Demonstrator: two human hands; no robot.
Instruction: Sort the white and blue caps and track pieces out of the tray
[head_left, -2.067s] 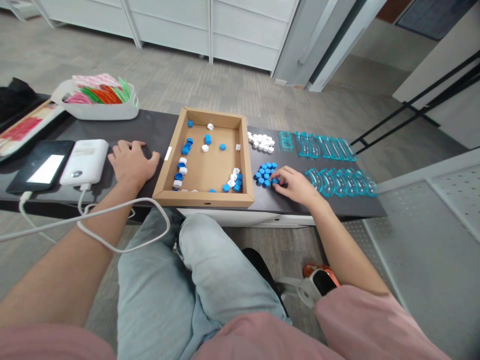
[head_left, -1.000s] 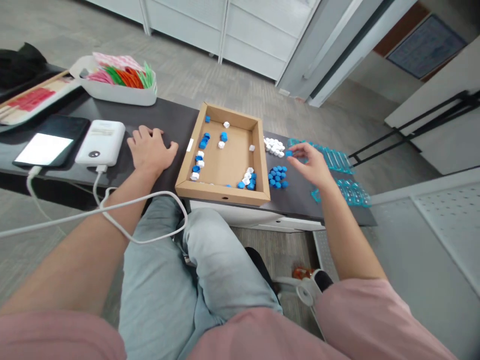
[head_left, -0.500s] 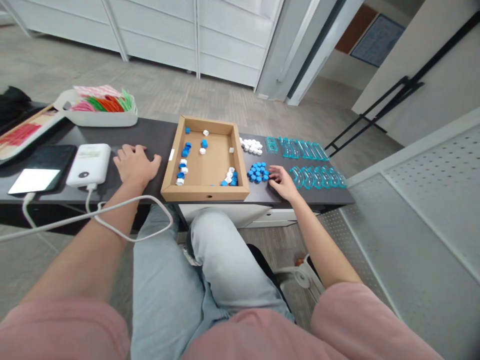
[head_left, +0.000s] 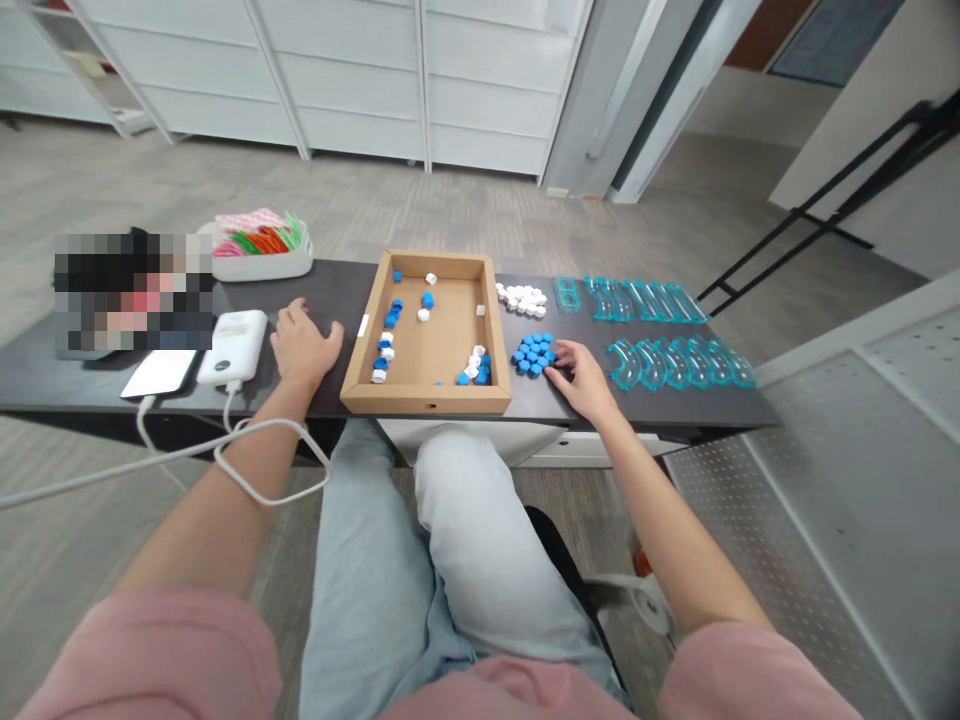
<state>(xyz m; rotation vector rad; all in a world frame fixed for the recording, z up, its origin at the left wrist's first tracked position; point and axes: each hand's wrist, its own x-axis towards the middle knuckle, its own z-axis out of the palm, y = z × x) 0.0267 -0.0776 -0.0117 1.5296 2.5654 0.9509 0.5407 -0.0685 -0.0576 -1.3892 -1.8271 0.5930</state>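
Observation:
My left hand (head_left: 304, 345) lies on the dark tabletop with its fingers and thumb spread, left of a shallow cardboard box (head_left: 426, 404). Blue and white hexagonal pieces are scattered inside that box, mostly along its left side and in the near right corner. Right of the box is a tight cluster of blue hexagonal pieces (head_left: 533, 354). At the cluster's right edge, my right hand (head_left: 585, 383) has its thumb and fingertips closed around a blue hexagonal piece, partly hidden by the fingers. Behind the blue cluster sits a group of white hexagonal pieces (head_left: 523, 299).
Clear teal plastic parts lie in a back row (head_left: 645, 300) and a curved front row (head_left: 681, 363) at the right. On the left are a white power bank (head_left: 232, 347) with a looping cable (head_left: 274, 425) and a white basket (head_left: 262, 265) of coloured strips.
My right hand lifted a blue piece towards the back, then returned to the right edge of the blue cluster. My left hand stays resting on the table. The camera view has shifted.

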